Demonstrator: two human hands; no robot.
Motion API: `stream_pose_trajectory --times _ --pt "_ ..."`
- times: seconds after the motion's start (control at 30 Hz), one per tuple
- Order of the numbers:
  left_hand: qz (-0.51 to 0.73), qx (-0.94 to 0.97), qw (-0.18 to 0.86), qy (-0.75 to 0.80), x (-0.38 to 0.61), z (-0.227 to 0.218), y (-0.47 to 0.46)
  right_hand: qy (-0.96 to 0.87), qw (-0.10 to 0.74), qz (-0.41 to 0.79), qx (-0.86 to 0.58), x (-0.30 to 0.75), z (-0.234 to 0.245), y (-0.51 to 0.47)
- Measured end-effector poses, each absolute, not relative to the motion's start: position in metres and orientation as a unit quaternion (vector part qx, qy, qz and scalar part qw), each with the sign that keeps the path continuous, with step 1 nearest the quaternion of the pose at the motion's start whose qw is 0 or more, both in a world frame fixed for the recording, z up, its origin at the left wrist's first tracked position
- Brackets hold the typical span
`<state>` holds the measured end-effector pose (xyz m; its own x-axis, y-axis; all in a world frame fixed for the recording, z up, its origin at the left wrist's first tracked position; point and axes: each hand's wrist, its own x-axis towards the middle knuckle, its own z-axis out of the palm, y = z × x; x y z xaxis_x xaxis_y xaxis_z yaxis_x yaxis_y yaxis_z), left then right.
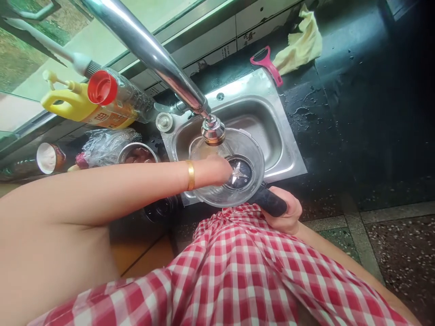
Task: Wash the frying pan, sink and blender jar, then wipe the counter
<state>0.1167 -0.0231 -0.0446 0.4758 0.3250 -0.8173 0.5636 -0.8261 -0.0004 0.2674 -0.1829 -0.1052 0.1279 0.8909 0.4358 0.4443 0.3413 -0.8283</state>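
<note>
A clear blender jar (258, 156) with a dark handle is tilted over the near side of the sink, its mouth facing up. My right hand (287, 210) grips the black handle (270, 200). My left hand (215, 170), with a gold bracelet (190, 175) at the wrist, reaches inside the jar. Its fingers are curled near the star-shaped metal blade (239, 173) at the bottom; whether they hold anything is hidden. Just above the jar hangs the faucet's nozzle (213, 130).
Around the jar lies the steel sink (288, 158). Behind it are a pink peeler (268, 65) and a yellowish cloth (301, 45). Leftward stand a yellow pump jug (73, 106), a red-capped plastic bottle (102, 88) and a metal bowl (124, 151) with dark red contents.
</note>
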Motion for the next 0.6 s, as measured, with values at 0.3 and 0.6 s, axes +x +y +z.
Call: stream_pose_trajectory --times 0.3,0.6 --pt "-0.235 0.864 0.190 0.402 0.053 0.049 -0.014 -0.619 0.525 0.206 -0.546 0.268 -0.104 -0.181" --pt "0.039 0.623 0.407 0.667 -0.098 0.037 0.003 -0.562 0.527 0.226 -0.596 0.260 -0.114 -0.180"
